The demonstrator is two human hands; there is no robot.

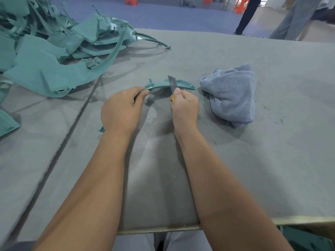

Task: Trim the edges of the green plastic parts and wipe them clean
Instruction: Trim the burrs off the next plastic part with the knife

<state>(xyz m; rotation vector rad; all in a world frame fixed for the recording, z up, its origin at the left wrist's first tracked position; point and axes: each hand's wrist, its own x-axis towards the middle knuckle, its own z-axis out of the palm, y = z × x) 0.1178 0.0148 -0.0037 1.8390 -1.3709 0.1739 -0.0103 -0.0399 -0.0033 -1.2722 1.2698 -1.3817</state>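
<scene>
Between hands: green part [163,86]; L hand [121,107] grips end, R hand [184,107] holds blade [172,84].

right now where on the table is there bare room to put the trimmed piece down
Bare grey mat lies right of the blue towel, out to the table edge, and along the near edge beside the right forearm. Another bare stretch runs behind the curved green strip. The far left is crowded by the pile of green parts.
</scene>
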